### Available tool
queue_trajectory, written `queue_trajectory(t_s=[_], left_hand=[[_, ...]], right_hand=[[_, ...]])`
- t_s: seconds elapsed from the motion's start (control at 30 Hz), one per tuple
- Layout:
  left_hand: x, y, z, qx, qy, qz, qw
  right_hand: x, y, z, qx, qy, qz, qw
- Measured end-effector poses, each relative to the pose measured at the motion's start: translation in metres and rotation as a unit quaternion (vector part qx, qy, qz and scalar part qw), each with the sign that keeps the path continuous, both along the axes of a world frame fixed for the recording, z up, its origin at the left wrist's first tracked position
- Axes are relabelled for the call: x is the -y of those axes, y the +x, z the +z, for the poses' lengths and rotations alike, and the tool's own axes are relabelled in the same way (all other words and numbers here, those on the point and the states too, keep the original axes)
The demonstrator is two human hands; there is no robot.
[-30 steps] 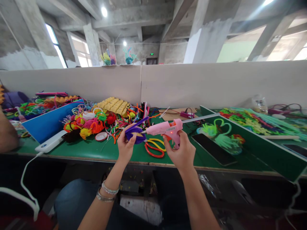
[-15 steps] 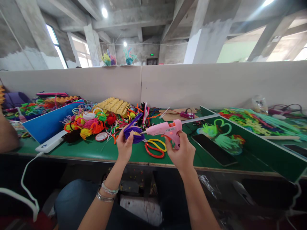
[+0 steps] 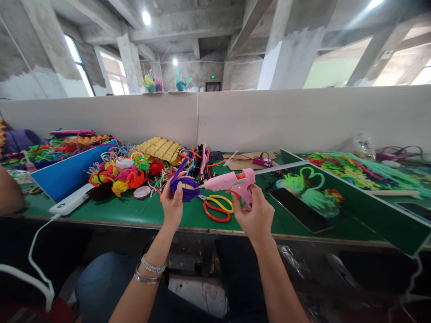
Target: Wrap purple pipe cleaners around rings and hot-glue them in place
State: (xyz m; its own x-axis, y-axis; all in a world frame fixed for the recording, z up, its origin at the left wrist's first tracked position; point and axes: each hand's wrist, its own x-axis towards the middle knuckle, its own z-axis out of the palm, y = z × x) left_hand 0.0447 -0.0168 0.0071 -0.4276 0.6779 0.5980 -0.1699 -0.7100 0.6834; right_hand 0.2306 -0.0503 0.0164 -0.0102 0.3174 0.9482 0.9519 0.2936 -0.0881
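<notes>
My left hand (image 3: pixel 173 205) is closed on a purple pipe-cleaner piece (image 3: pixel 190 193), a rounded shape with a yellowish patch on it and a purple strip standing up at its upper left. In my right hand (image 3: pixel 255 211) is a pink hot glue gun (image 3: pixel 229 181), its small light glowing orange. The gun's nozzle points left, right at the edge of the purple piece; whether it touches cannot be made out. Below the gun, scissors (image 3: pixel 217 208) with one red and one yellow handle lie on the green table (image 3: pixel 128 215).
Left of centre, a heap of bright pipe-cleaner pieces (image 3: pixel 126 172) lies by a yellow egg-crate sheet (image 3: pixel 160 149), a blue board (image 3: pixel 76 168) and a white power strip (image 3: pixel 72 199). A black phone (image 3: pixel 299 209) and green pipe-cleaner swans (image 3: pixel 314 193) are on the right. Another person's arm (image 3: pixel 10 193) shows far left.
My left hand has shifted slightly left and down, and the purple piece has turned a little in it. The glue gun has barely moved.
</notes>
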Motion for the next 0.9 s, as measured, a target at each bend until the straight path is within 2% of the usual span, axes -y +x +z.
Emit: queue_trajectory(t_s=[0.2, 0.37, 0.47, 0.73, 0.9], left_hand=[[-0.001, 0.0, -0.001, -0.003, -0.007, 0.013, 1.0], [0.001, -0.001, 0.001, -0.006, 0.001, 0.017, 1.0], [0.0, -0.001, 0.002, -0.006, 0.012, 0.005, 1.0], [-0.006, -0.001, -0.002, 0.037, -0.016, -0.037, 0.999], [-0.006, -0.001, -0.003, 0.037, -0.022, -0.062, 0.997]], right_hand=[[0.001, 0.001, -0.001, -0.004, -0.016, -0.009, 1.0], [0.001, 0.002, 0.0, 0.003, 0.0, -0.005, 1.0], [0.001, 0.002, 0.001, 0.013, 0.02, -0.009, 1.0], [-0.002, 0.005, -0.001, 0.049, 0.024, -0.034, 0.998], [-0.014, 0.015, -0.008, 0.011, -0.013, -0.085, 0.996]])
